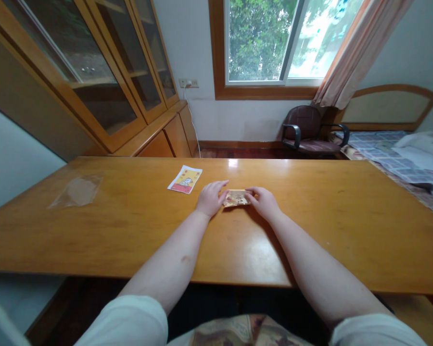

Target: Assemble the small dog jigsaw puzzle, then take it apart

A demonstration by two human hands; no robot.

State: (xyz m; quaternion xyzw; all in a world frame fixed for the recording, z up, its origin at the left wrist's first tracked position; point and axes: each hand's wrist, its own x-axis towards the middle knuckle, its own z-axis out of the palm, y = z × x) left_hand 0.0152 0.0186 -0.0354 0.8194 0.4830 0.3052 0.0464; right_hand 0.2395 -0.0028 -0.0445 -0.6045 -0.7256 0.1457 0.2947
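My left hand (210,199) and my right hand (263,202) meet at a small, flat, yellowish printed piece (237,197) over the middle of the table. It looks like card or folded paper with a reddish-brown pattern. Thumb and fingers of the left hand close on its left end, while those of the right hand pinch its right end. Its near edge appears slightly raised, with a shadow below. Beyond my left hand, to its left, lies a yellow and pink printed card (185,179) with a white cartoon animal on it.
A clear plastic bag (80,190) lies flat on the left of the wooden table (130,240). Past the far edge stand a glass-fronted cabinet (144,117), an armchair (303,126) under the window, and a bed (375,149) at the right.
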